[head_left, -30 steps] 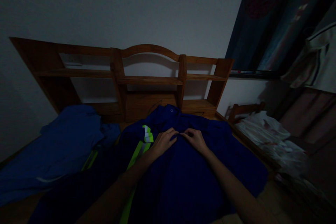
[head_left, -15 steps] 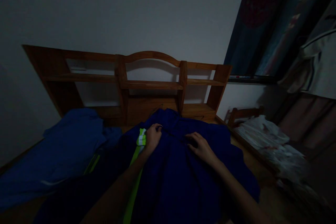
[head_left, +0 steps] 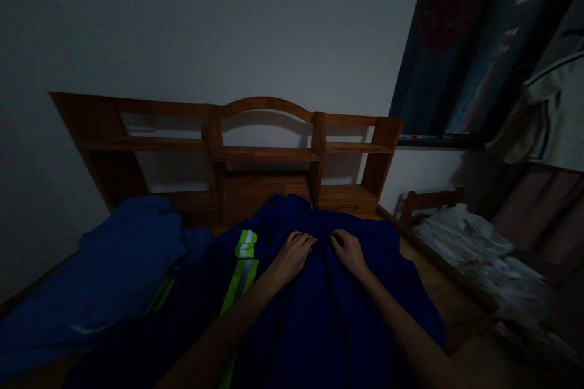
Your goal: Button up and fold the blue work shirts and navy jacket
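Note:
A dark blue work jacket (head_left: 328,310) with a yellow-green and silver reflective stripe (head_left: 241,267) lies spread on a wooden bed in dim light. My left hand (head_left: 292,255) rests on its upper front, fingers curled and pressed onto the cloth near the middle seam. My right hand (head_left: 349,250) sits just to the right of it, fingers bent into the fabric below the collar (head_left: 292,206). The fingertips of the two hands are a small gap apart. What they pinch, if anything, is too dark to make out.
A second blue garment (head_left: 114,267) lies to the left on the bed. A wooden headboard with shelves (head_left: 264,155) stands against the wall behind. White crumpled plastic bags (head_left: 469,243) sit on a chair to the right. Curtains and hanging clothes (head_left: 547,115) fill the far right.
My left hand came back from the jacket's upper left near the stripe to the middle seam. My right hand shifted slightly up. Both now sit close together below the collar.

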The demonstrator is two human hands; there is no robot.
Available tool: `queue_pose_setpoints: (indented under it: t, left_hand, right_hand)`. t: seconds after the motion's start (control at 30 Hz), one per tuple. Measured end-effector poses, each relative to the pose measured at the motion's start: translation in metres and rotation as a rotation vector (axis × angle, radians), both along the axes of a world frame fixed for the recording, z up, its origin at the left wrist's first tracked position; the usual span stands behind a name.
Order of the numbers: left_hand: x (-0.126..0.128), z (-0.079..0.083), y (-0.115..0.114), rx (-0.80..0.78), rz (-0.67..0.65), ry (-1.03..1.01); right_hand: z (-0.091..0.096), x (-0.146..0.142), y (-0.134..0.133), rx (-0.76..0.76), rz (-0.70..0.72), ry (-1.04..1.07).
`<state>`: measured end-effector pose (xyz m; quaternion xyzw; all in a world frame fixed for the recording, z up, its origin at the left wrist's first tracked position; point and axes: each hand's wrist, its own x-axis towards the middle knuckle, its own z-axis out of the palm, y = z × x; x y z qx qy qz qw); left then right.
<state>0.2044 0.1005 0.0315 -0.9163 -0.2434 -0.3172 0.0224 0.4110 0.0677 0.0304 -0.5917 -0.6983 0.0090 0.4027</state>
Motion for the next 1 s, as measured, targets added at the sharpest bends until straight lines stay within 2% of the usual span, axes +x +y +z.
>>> queue_pose_setpoints:
  t: [0.07,0.17,0.33,0.47,0.7,1.0]
  left_hand:
    - [0.000,-0.005,0.004,-0.047,-0.003,0.020]
    - [0.001,-0.008,0.006,-0.061,0.018,0.031]
    - [0.003,-0.007,0.000,-0.064,0.097,0.064]
    - [0.000,-0.003,-0.005,0.012,0.165,0.116]
    - [-0.001,0.003,-0.008,0.058,0.163,0.137]
    - [-0.002,-0.014,-0.003,0.119,0.204,0.081]
  right_hand:
    - [-0.001,-0.002,0.002,0.027,-0.017,0.093]
    - [-0.001,-0.004,-0.002,0.034,-0.016,0.127]
    - [0.001,-0.007,-0.009,-0.024,0.039,0.029]
    - [-0.001,-0.006,-0.009,-0.047,0.043,-0.050]
    - [-0.003,-0.004,-0.010,-0.050,0.024,-0.080]
    - [0.002,-0.008,-0.016,-0.046,0.095,-0.086]
